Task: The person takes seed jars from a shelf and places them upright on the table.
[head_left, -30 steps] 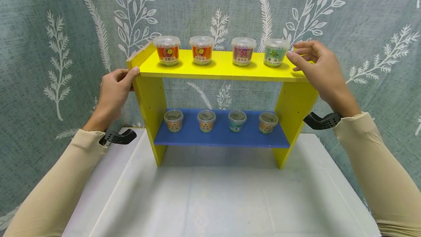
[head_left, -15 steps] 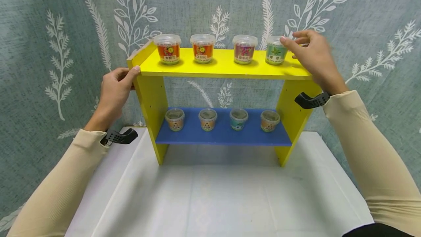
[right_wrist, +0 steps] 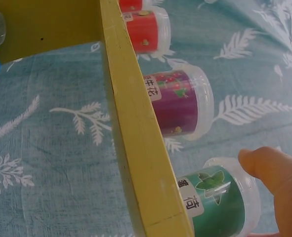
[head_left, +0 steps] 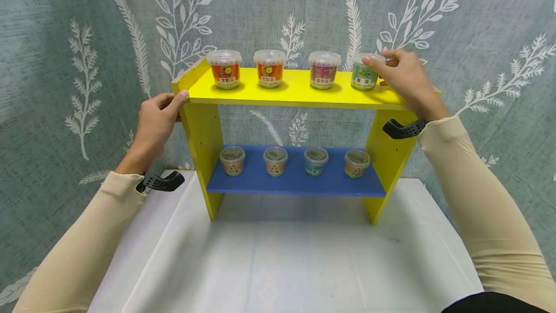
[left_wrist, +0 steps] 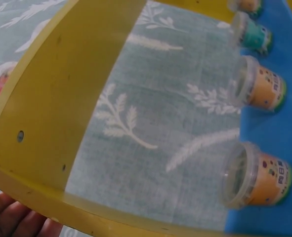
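A yellow shelf unit point(head_left: 295, 93) with a blue lower board point(head_left: 286, 182) stands ahead. My left hand point(head_left: 153, 122) grips its top left corner, thumb on the front edge; in the left wrist view, curled fingers point(left_wrist: 17, 219) show beyond the side panel. At the right end of the top, my right hand point(head_left: 406, 77) holds a small green-labelled plastic tub point(head_left: 363, 77) with a clear lid. Its thumb point(right_wrist: 264, 163) lies at the lid's rim, while the other fingers are mostly hidden behind. The tub is upright on the board, beside a purple-labelled tub point(head_left: 323, 74).
Two orange-red-labelled tubs, one at the left end point(head_left: 226, 74) and one point(head_left: 270, 72) right of it, share the top board. Several smaller lidded tubs point(head_left: 275, 163) line the blue board. White cloth point(head_left: 278, 264) covers the table; a leaf-patterned curtain point(head_left: 256, 8) hangs behind.
My right hand has moved left from beside the green-labelled tub until its thumb and fingers are around the lid. The left hand keeps its grip on the shelf corner.
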The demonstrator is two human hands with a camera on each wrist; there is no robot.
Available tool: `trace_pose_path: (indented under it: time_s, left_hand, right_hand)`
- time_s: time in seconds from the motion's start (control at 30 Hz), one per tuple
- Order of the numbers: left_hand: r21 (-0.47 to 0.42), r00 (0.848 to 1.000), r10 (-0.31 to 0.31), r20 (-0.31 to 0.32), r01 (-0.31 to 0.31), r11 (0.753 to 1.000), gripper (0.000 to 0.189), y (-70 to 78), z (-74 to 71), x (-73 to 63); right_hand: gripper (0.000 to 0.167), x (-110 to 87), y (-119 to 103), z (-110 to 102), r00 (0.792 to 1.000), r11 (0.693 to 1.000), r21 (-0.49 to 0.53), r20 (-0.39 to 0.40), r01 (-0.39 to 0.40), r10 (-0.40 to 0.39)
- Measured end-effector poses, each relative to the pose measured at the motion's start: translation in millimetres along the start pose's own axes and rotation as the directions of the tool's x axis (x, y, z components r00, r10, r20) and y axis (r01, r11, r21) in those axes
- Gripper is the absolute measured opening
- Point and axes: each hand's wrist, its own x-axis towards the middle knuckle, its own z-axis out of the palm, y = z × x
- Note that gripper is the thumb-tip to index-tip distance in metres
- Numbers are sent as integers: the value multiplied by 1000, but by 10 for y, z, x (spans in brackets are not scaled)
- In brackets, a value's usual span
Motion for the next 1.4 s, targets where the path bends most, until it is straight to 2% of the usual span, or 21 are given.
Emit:
trace_pose_path:
  time_s: [0.13,0.37,0.57,1.0,1.4]
  left_hand:
    - [-5,1000,1,8,-1,1000,58,-3,3,9]
    - [-34,1000,-18,5,18,999,57,9,-2,6]
    - [-31,1000,-21,7,22,999,58,10,-5,8]
    - [-33,1000,-4,-8,3,999,59,7,23,1]
    - [-53,999,-28,24,29,998,59,-5,-10,1]
  right_hand:
    - [101,26,28,14,1000,1000,11,15,-9,9]
    - [101,75,28,4,999,995,99,52,-21,16]
    - [98,104,28,-5,998,994,108,58,-29,22]
    - [90,69,36,7,1000,988,152,15,-9,6]
    - [84,-22,61,-81,999,972,233,10,30,-33]
